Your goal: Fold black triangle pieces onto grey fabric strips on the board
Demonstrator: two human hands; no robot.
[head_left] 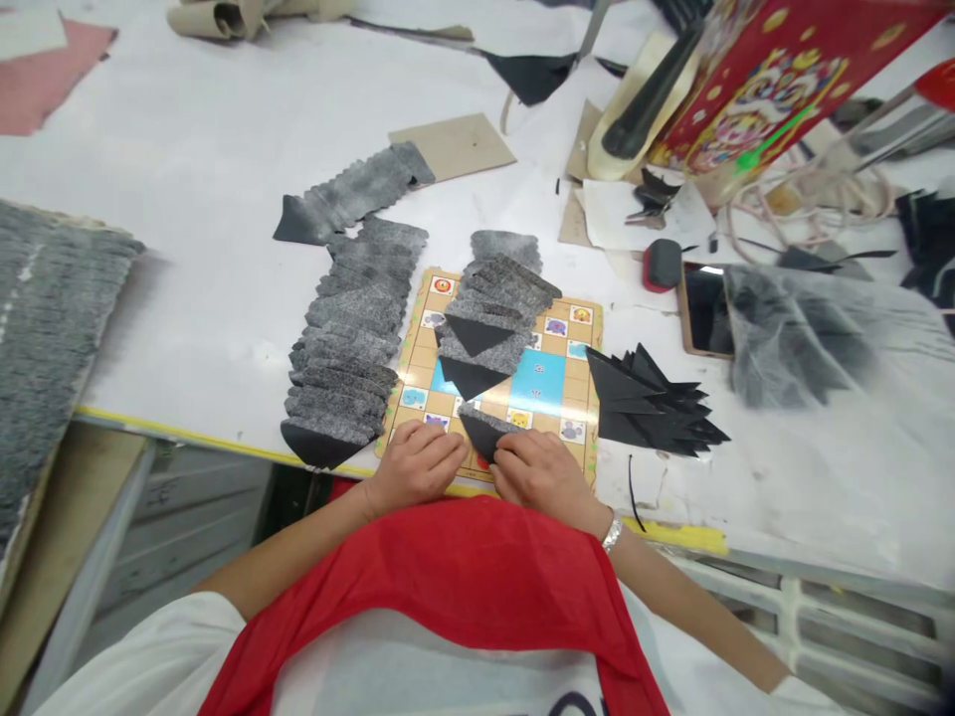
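Observation:
My right hand is closed on a small black leather-like piece with a grey upper edge, pinching its right side. To the left of that piece, my left hand rests with curled fingers at the front of a printed animal game board; what its fingertips hold, if anything, is hidden. On the board, a fanned row of grey textured pieces with black pointed ends lies just beyond my hands. A longer overlapping stack of grey pieces runs along the board's left side.
Black pointed pieces lie fanned out right of the board. Farther right are a phone, a small dark red-edged case and a plastic bag. A red box stands behind. A grey textured sheet lies at left.

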